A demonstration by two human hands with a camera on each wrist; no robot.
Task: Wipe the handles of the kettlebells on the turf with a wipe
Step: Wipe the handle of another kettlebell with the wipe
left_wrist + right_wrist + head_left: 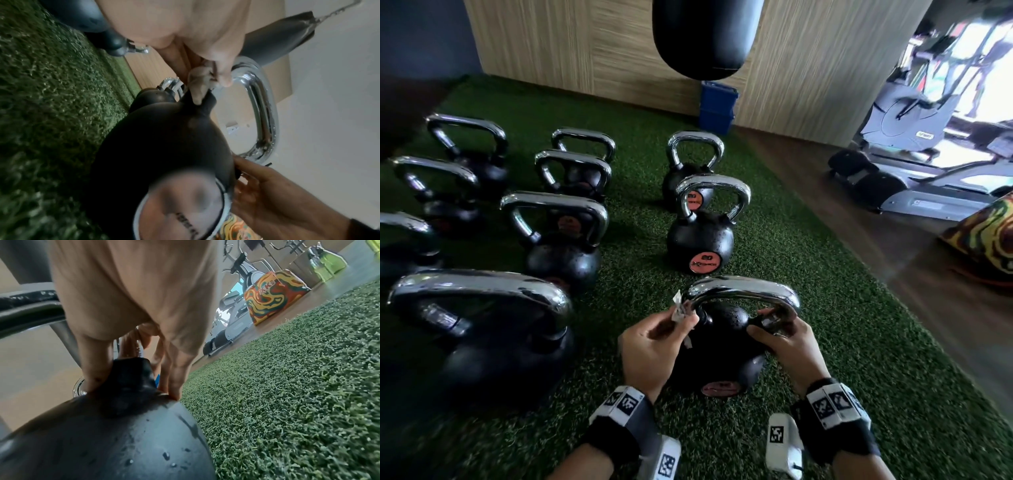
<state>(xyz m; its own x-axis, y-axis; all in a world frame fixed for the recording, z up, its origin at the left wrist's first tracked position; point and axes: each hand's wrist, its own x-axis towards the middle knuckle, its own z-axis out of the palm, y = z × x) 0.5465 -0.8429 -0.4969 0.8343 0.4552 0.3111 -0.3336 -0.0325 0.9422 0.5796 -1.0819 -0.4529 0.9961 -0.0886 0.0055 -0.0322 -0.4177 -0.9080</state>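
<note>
The left hand (650,346) pinches a wipe (681,310) between thumb and fingertips. The right hand (789,346) curls around a handle (746,291) base. Both wrists wear tagged bands.

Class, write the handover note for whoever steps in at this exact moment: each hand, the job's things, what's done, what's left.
Left hand: pinches the wipe at the left foot of the nearest kettlebell handle.
Right hand: grips the handle's right foot, steadying the bell.
The other kettlebells stand on the turf.
Done: cannot tell which handles are already wiped.
Left: finish this handle, then check the rest.
</note>
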